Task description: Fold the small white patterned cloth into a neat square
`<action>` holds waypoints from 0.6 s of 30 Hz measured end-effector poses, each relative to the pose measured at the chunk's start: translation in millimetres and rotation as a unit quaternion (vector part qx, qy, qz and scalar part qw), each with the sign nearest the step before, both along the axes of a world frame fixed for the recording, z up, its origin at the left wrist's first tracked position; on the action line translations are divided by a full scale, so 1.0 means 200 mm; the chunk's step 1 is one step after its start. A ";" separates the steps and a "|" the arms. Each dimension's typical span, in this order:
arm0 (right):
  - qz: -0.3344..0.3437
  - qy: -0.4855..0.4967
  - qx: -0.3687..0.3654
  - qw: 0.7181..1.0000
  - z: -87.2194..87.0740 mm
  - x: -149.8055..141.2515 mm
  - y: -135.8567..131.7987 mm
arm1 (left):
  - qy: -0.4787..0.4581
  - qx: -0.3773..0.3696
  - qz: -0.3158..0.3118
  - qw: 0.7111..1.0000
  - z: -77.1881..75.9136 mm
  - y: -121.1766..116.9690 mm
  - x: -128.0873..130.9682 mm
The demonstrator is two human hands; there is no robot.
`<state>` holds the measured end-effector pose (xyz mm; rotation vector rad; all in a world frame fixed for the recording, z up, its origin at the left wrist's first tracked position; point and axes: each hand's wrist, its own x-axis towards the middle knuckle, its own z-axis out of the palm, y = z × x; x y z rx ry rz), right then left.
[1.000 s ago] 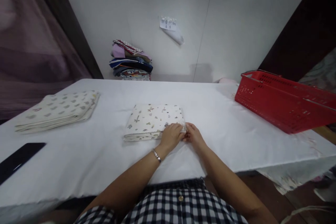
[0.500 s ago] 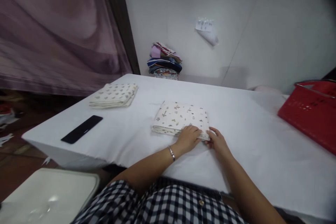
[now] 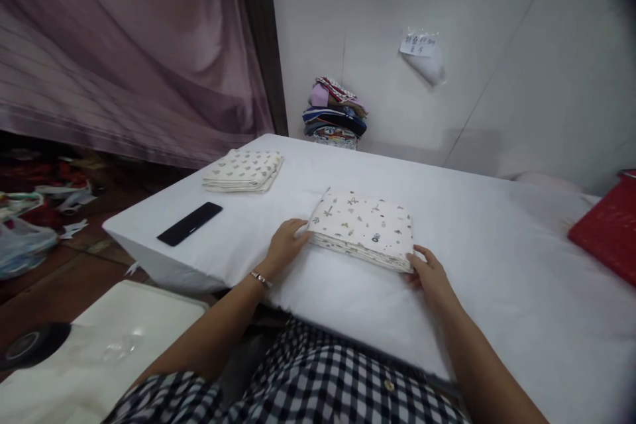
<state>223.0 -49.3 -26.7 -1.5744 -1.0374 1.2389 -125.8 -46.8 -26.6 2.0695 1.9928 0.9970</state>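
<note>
White table (image 3: 501, 245); mid-frame, your R hand (image 3: 431, 276) pinches cloth (image 3: 360, 222), L hand (image 3: 285, 246) touches it (grip unclear). Prob. soft, light; hold both ends.

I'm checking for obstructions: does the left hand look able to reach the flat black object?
Probably yes: only white tablecloth shows between the left hand and the flat black object.

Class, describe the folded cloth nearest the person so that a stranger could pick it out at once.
Start with the big white table. Near its front edge, to the right of the flat black object, lies a folded cloth. Unlike the other cloth farther back on the left, covered in rows of similar grey shapes, this one has small, varied prints scattered about.
</note>
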 end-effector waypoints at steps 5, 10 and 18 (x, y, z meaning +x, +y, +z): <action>0.005 -0.018 -0.014 1.000 0.01 0.00 0.01 | -0.075 -0.087 0.007 0.993 0.00 -0.01 0.04; 0.009 -0.036 -0.010 0.999 0.01 0.00 0.00 | -0.114 -0.097 0.044 0.988 0.03 0.03 0.10; 0.013 -0.061 -0.017 0.998 0.03 -0.01 0.00 | -0.184 -0.088 0.076 0.976 0.05 0.05 0.14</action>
